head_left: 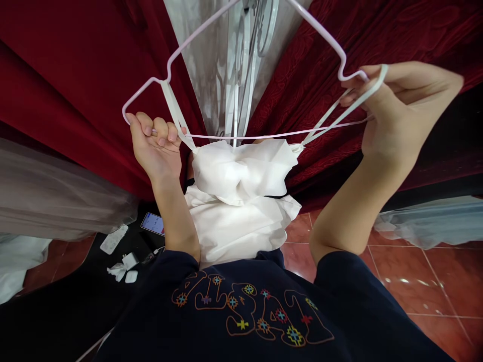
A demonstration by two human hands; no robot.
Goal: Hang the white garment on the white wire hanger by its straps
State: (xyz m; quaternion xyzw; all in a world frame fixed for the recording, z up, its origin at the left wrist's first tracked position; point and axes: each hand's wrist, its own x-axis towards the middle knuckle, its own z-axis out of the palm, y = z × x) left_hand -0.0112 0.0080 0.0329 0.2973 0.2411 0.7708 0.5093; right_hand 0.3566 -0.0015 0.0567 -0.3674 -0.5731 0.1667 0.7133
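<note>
A pale pink clothes hanger [199,31] spans the upper middle of the head view, its top cut off by the frame. My left hand [158,143] is closed round its lower left corner. The left strap of a white ruffled garment [241,173] hangs in the hanger's left notch. My right hand [385,105] is closed at the right end of the hanger, and the garment's right strap [350,108] loops over that thumb. Below the bottom bar, the garment drapes down in front of my chest. Some right fingertips are hidden behind the hanger and strap.
Dark red curtains [94,65] hang on both sides of a grey panel with white metalwork [236,65]. On a black surface [75,281] at lower left lie a lit phone [153,223], a white charger [130,260] and small white items. Red floor tiles [407,281] show at right.
</note>
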